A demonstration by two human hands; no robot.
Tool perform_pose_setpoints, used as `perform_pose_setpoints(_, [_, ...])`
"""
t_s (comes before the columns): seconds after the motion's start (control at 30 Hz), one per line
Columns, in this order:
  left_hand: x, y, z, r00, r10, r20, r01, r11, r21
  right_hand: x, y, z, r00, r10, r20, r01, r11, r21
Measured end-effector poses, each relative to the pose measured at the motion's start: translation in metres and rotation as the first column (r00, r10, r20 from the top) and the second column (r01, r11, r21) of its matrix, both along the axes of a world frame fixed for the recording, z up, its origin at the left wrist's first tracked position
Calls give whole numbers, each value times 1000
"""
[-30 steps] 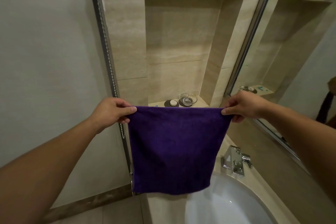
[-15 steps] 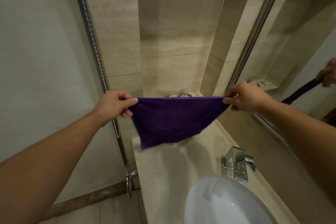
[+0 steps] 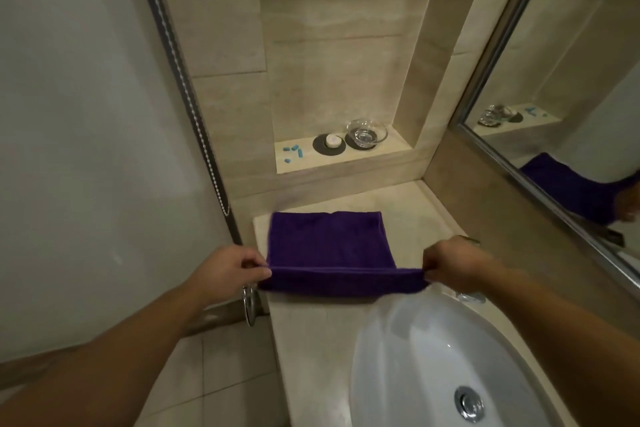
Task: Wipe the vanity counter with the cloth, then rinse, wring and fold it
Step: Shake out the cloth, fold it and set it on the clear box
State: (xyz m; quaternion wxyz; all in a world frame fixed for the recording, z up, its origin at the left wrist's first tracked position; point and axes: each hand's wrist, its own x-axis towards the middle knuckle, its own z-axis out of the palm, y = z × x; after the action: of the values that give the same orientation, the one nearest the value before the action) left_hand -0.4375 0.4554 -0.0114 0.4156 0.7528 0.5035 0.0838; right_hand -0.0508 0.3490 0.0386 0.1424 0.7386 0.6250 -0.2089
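Note:
A purple cloth (image 3: 329,246) lies spread on the beige vanity counter (image 3: 311,340), its far part flat on the stone. The near edge is lifted and doubled over. My left hand (image 3: 230,269) pinches the near left corner and my right hand (image 3: 453,263) pinches the near right corner, holding that edge taut just above the counter. The white basin (image 3: 433,357) sits directly in front of the cloth's near edge.
A wall niche (image 3: 346,156) behind the counter holds a glass bowl (image 3: 367,132), a small soap on a dark disc (image 3: 329,143) and a few blue pieces (image 3: 293,151). A mirror (image 3: 571,97) runs along the right. A glass shower panel (image 3: 86,132) stands on the left. The tap (image 3: 470,296) is partly hidden behind my right hand.
The cloth hung in the air between both hands; both hands have come down and nearer, and its far part now lies flat on the counter. The view has tilted downward.

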Motion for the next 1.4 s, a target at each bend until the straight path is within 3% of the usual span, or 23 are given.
perform_pose_setpoints(0.13, [1,-8,-19,996,-41,-80,30,990,-136,3,-5,-15,999,3,-37,-6,995,-95])
perform_pose_setpoints(0.27, [4,6,-21,1000,-3,-27,0,994,-114,8,9,-18,993,-49,-107,39,995,-94])
perform_pose_setpoints(0.53, [23,55,-32,961,209,181,-195,977,-91,18,55,-32,896,-246,-370,310,942,125])
perform_pose_setpoints(0.83, [45,110,-67,933,327,152,-326,945,-30,34,115,-67,846,-294,-445,383,916,123])
perform_pose_setpoints(1.03, [61,141,-91,935,351,48,-353,934,47,41,148,-94,828,-333,-450,427,896,123])
perform_pose_setpoints(1.27, [62,155,-117,973,218,-71,-218,976,18,40,172,-122,910,-260,-323,310,944,114])
perform_pose_setpoints(1.4, [65,160,-122,984,53,-167,-15,976,219,41,176,-131,920,-225,-322,266,960,90])
